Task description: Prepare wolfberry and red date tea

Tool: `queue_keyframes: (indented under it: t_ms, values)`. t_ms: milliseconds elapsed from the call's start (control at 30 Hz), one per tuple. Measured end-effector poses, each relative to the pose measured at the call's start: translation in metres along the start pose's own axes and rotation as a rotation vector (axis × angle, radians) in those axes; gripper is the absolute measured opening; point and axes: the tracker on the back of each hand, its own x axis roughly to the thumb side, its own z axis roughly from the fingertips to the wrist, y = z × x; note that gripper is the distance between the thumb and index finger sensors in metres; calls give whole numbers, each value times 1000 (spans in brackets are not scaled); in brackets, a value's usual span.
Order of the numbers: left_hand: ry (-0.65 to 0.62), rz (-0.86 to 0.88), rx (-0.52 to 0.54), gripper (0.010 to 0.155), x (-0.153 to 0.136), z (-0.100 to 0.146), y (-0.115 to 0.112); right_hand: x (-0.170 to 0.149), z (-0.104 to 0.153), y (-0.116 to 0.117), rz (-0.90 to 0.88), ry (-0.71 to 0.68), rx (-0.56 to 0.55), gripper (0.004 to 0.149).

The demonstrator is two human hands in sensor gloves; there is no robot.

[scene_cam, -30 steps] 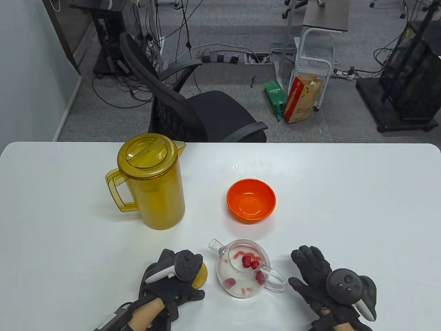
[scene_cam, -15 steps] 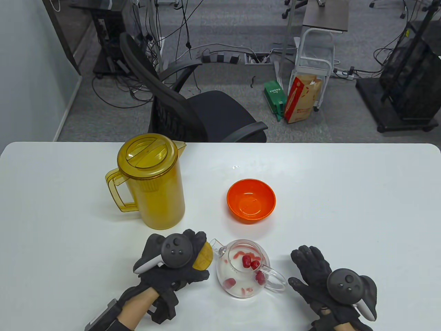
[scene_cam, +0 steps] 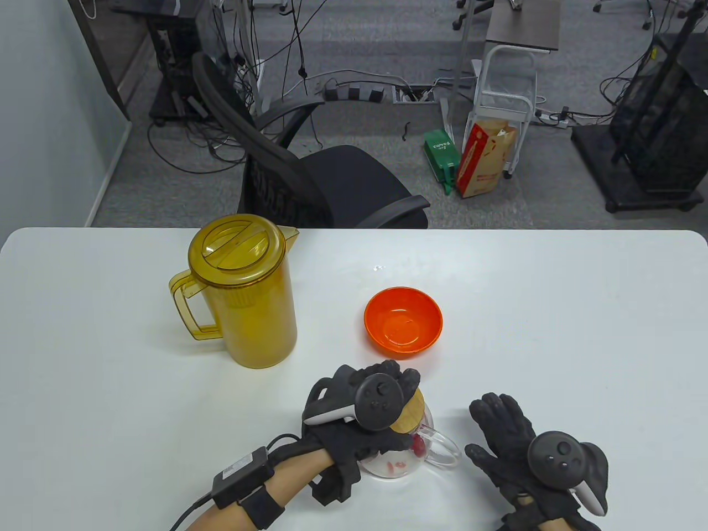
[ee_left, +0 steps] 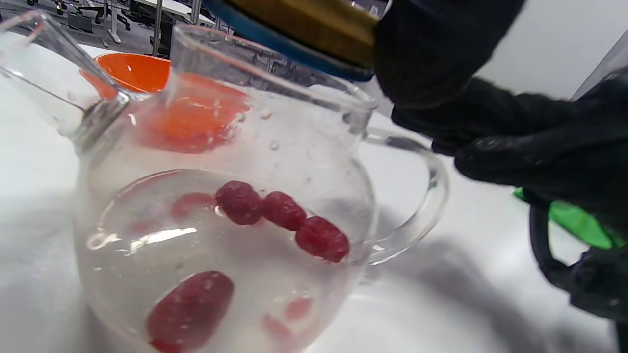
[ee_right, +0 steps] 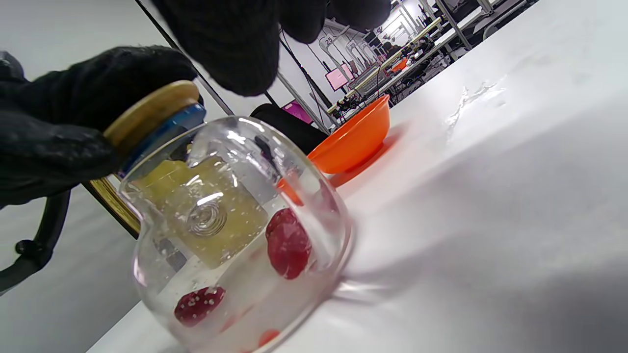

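Observation:
A glass teapot (scene_cam: 437, 451) stands near the table's front edge, with water, red dates (ee_left: 282, 211) and small red wolfberries inside; it also shows in the right wrist view (ee_right: 235, 230). My left hand (scene_cam: 362, 420) holds the round wooden lid (scene_cam: 408, 416) over the teapot's mouth; the lid's wood and blue rim show in the left wrist view (ee_left: 314, 29) and right wrist view (ee_right: 152, 117). My right hand (scene_cam: 511, 442) rests flat on the table just right of the teapot handle, holding nothing.
An amber plastic pitcher (scene_cam: 243, 290) with its lid on stands at the left. An empty orange bowl (scene_cam: 403, 322) sits behind the teapot. A black office chair (scene_cam: 310, 182) stands beyond the table's far edge.
My left hand lifted the wooden lid from the table left of the teapot and carried it right, over the teapot's mouth. My right hand stayed put.

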Motion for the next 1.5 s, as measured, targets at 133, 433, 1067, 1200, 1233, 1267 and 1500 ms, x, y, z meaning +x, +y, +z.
queue_keyframes:
  t_ms: [133, 433, 1067, 1200, 1233, 1267, 1500]
  values:
    - [-2, 35, -44, 97, -4, -5, -4, 0, 0, 0, 7, -1, -4, 72]
    - [-13, 71, -96, 95, -11, -9, -13, 0, 0, 0, 6, 2, -4, 72]
    - [-27, 187, 158, 95, -44, 71, -2, 1, 0, 2, 28, -14, 1, 71]
    - [38, 224, 208, 95, -71, 93, -18, 2, 0, 4, 30, -17, 10, 71]
    - [54, 239, 206, 95, -77, 97, -25, 2, 0, 4, 31, -17, 11, 71]
    - [72, 248, 199, 95, -83, 100, -31, 2, -1, 4, 31, -17, 11, 71]
    - [122, 287, 241, 95, -115, 111, -67, 2, -1, 4, 8, -38, -8, 71]
